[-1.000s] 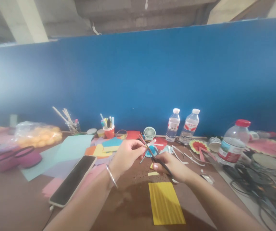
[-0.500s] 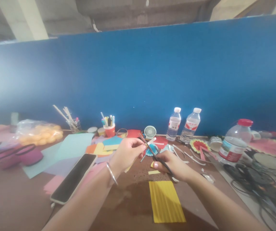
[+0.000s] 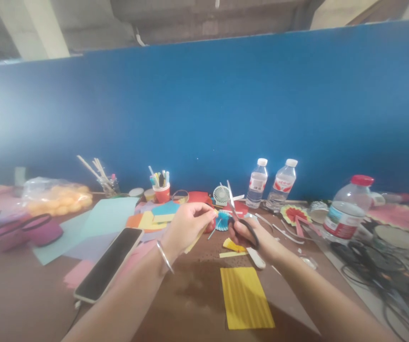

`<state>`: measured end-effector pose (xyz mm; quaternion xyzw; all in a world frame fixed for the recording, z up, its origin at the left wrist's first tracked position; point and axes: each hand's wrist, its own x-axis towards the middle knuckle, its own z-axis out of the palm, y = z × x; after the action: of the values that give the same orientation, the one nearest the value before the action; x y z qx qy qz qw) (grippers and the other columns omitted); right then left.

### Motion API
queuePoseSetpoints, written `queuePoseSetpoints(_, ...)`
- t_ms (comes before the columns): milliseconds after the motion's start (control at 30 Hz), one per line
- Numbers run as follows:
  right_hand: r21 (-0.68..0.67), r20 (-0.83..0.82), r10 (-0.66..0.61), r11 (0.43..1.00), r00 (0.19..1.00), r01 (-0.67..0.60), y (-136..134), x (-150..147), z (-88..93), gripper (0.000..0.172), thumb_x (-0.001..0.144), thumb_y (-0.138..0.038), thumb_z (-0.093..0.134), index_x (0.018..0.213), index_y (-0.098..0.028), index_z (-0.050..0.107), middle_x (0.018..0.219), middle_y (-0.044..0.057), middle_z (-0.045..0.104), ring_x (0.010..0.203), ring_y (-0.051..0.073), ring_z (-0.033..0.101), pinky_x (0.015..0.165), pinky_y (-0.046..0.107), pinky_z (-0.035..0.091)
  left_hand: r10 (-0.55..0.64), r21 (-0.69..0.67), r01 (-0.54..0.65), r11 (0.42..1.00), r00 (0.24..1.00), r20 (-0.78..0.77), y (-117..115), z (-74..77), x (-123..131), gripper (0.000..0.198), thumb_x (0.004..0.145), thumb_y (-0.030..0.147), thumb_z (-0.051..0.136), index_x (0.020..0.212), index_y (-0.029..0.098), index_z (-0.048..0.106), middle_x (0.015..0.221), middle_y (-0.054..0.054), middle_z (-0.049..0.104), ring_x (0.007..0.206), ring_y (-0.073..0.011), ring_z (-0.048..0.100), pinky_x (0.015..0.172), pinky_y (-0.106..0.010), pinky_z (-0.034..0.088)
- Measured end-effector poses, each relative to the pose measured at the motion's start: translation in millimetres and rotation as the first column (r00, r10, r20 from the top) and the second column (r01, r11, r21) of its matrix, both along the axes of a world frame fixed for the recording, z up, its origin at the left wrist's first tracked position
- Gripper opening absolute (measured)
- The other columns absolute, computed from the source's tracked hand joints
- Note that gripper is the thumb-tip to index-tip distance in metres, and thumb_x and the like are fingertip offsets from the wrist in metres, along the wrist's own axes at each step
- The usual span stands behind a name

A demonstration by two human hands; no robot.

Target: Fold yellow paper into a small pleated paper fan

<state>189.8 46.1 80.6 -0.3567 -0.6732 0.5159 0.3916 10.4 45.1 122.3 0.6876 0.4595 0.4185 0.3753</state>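
My left hand, with a bangle at the wrist, is closed in a pinch at the middle of the table. What its fingertips hold is too small to make out. To its right, my right hand grips scissors by their dark handles, blades pointing up and apart from the left fingers. Between and behind the hands lies a blue pleated paper fan. Below the right hand are a small yellow pleated piece, a pale yellow strip and a white object. Nearer me lies a yellow ridged sheet.
A phone rests on coloured paper at left. Along the back stand a cup of pens, a small white fan and two water bottles. A larger red-capped bottle and dark cables are at right.
The scissors have moved right, away from my left fingertips, and their blades now point more upright. The white strip beside the left fingertips is no longer there. My left hand has barely moved.
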Motion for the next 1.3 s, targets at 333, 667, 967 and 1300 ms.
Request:
queuePoseSetpoints(333, -0.441, -0.284, -0.135, 0.897, 0.949, -0.004, 0.8, -10.6, -4.8, 0.037, 0.071, -0.049, 0.055, 0.075, -0.012, 0.059, 0.065, 0.003, 0.058, 0.047, 0.008, 0.048, 0.043, 0.019, 0.033, -0.052, 0.206, 0.034, 0.978, 0.995, 0.083, 0.2, 0.4, -1.0, 0.003, 0.074, 0.020, 0.052, 0.076, 0.018, 0.054, 0.078, -0.001, 0.060, 0.069, -0.0120, 0.055, 0.065, -0.025, 0.043)
queuePoseSetpoints(667, -0.384, -0.527, -0.300, 0.919, 0.796, 0.092, -1.3, -14.8, -0.9, 0.018, 0.064, -0.028, 0.065, 0.061, -0.014, 0.055, 0.058, -0.003, 0.051, 0.045, 0.004, 0.040, 0.041, 0.017, 0.026, -0.350, 0.240, 0.365, 0.900, 0.931, -0.106, -6.2, 4.6, -5.2, 0.018, 0.065, 0.004, 0.045, 0.068, 0.017, 0.057, 0.082, -0.006, 0.060, 0.080, -0.0166, 0.055, 0.070, -0.029, 0.045)
queuePoseSetpoints(967, -0.107, -0.284, -0.340, 0.940, 0.897, 0.322, -7.5, -18.2, 3.5, 0.015, 0.063, -0.026, 0.061, 0.056, -0.015, 0.054, 0.045, -0.005, 0.046, 0.041, 0.008, 0.038, 0.042, 0.021, 0.029, -0.301, -0.002, 0.302, 0.953, 0.953, 0.039, 0.9, 3.2, -6.3, 0.024, 0.068, 0.013, 0.043, 0.085, 0.019, 0.059, 0.092, -0.005, 0.062, 0.079, -0.0167, 0.057, 0.066, -0.028, 0.045)
queuePoseSetpoints(1300, 0.001, -0.146, -0.197, 0.980, 0.969, 0.200, -6.2, -10.5, 4.9, 0.023, 0.073, -0.038, 0.054, 0.073, -0.015, 0.053, 0.058, -0.003, 0.047, 0.049, 0.008, 0.039, 0.046, 0.021, 0.028, -0.047, -0.043, 0.046, 0.998, 0.998, -0.033, -0.2, 0.4, -0.7, 0.013, 0.073, 0.029, 0.052, 0.068, 0.017, 0.054, 0.056, 0.002, 0.057, 0.047, -0.0085, 0.049, 0.045, -0.020, 0.037)
